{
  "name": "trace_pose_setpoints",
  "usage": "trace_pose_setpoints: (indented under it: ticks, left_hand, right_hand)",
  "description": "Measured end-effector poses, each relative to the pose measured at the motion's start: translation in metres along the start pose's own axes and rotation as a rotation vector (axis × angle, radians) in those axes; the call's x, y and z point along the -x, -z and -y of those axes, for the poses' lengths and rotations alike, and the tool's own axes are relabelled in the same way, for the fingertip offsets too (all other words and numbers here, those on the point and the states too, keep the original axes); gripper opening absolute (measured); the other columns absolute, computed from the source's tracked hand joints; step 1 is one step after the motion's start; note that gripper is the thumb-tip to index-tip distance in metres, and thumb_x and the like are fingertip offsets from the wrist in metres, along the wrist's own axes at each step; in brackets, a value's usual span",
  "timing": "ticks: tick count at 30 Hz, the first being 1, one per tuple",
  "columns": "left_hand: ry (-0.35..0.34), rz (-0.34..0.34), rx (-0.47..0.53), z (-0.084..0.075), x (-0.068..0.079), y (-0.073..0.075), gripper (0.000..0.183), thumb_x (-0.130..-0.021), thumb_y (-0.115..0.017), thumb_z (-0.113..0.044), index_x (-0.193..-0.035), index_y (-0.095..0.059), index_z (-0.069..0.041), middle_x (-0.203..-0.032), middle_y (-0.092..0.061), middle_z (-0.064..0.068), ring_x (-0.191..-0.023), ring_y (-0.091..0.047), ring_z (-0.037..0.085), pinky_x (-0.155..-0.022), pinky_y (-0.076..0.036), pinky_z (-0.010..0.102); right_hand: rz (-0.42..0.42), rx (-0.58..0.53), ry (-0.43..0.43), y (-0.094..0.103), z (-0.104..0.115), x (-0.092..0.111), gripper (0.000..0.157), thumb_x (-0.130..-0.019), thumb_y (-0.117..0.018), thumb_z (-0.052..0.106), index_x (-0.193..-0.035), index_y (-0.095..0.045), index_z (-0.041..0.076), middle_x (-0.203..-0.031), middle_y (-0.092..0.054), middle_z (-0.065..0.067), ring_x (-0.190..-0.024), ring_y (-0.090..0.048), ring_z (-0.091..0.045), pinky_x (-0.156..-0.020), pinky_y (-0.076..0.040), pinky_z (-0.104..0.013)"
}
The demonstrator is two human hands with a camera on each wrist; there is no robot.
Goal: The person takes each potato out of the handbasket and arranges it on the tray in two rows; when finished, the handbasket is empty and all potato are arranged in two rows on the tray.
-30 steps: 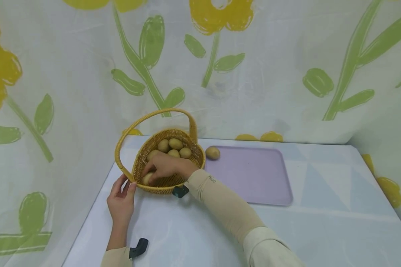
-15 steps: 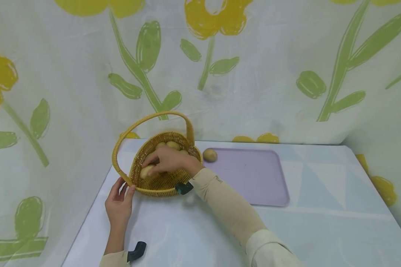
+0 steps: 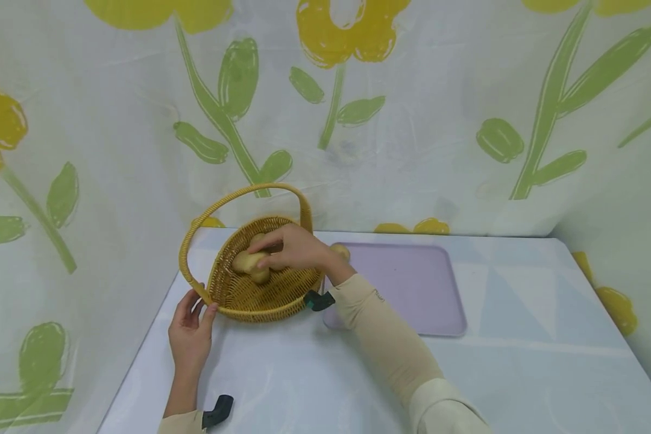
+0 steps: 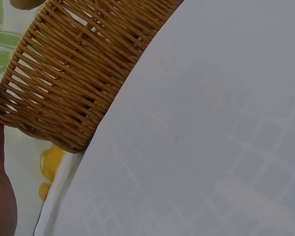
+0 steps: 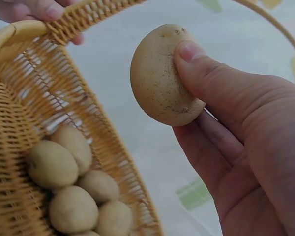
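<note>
My right hand [image 3: 298,246] pinches a potato [image 5: 160,76] between thumb and fingers, raised over the wicker basket [image 3: 260,314]. Inside the basket several more potatoes [image 5: 54,164] lie together, partly hidden by that hand in the head view. My left hand [image 3: 190,334] holds the basket's near left rim at the foot of its tall arched handle [image 3: 233,194], thumb on one side and fingers on the other. Only part of this left hand [image 4: 1,196] shows along the edge of the left wrist view, beside the woven wall.
A shallow lilac tray [image 3: 407,295] lies right of the basket. One potato [image 3: 340,249] sits at its back left corner, partly behind my right forearm. A flower-printed cloth [image 3: 412,150] hangs behind the white and pale blue table [image 3: 521,374].
My right hand has lifted the potato from the basket's near left part, moving up and to the right. The left hand keeps its hold on the rim. The head view has shifted slightly.
</note>
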State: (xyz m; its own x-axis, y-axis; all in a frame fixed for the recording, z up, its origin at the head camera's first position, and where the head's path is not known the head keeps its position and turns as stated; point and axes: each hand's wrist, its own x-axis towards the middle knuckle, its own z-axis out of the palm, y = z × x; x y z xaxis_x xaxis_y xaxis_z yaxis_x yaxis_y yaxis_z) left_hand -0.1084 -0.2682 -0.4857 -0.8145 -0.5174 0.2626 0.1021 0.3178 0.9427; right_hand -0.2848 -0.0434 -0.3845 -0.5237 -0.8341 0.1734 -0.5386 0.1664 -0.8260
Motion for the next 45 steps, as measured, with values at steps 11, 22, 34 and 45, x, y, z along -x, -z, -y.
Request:
trace_pose_setpoints:
  ticks: [11,22,34,45]
  left_hand:
    - [0.026,0.015,-0.02,0.001,-0.001,-0.001,0.051,-0.094,-0.071,-0.002,-0.142,-0.052,-0.001,-0.142,-0.058,0.015,-0.122,-0.055,-0.007,-0.107,-0.045,0.003]
    - [0.027,0.011,-0.028,0.003,0.0,0.002,0.052,-0.094,-0.07,-0.002,-0.143,-0.052,-0.002,-0.144,-0.057,0.018,-0.122,-0.054,-0.007,-0.107,-0.045,0.002]
    - [0.053,0.005,-0.055,0.002,0.0,0.003,0.054,-0.094,-0.071,-0.003,-0.144,-0.052,-0.004,-0.144,-0.057,0.015,-0.124,-0.053,-0.008,-0.107,-0.045,0.003]
    - [0.058,0.009,-0.079,0.002,0.001,0.002,0.053,-0.095,-0.071,-0.005,-0.145,-0.052,-0.006,-0.145,-0.057,0.014,-0.126,-0.053,-0.007,-0.107,-0.045,0.002]
  right_hand:
    - [-0.155,-0.049,-0.058,0.033,-0.017,0.043,0.036,-0.088,-0.082,0.027,-0.122,-0.076,0.015,-0.123,-0.075,0.002,-0.118,-0.067,-0.01,-0.1,-0.06,-0.024]
    - [-0.31,-0.123,-0.18,0.066,-0.043,0.099,0.031,-0.089,-0.082,0.023,-0.119,-0.077,0.016,-0.122,-0.075,-0.003,-0.112,-0.071,-0.017,-0.094,-0.065,-0.03]
    - [-0.406,-0.085,-0.345,0.084,-0.077,0.147,0.037,-0.089,-0.081,0.025,-0.123,-0.075,0.013,-0.129,-0.071,-0.008,-0.118,-0.069,-0.025,-0.097,-0.064,-0.039]
    - [-0.444,-0.047,-0.397,0.081,-0.102,0.161,0.038,-0.09,-0.08,0.02,-0.124,-0.073,0.006,-0.125,-0.069,-0.013,-0.121,-0.067,-0.029,-0.103,-0.061,-0.039]
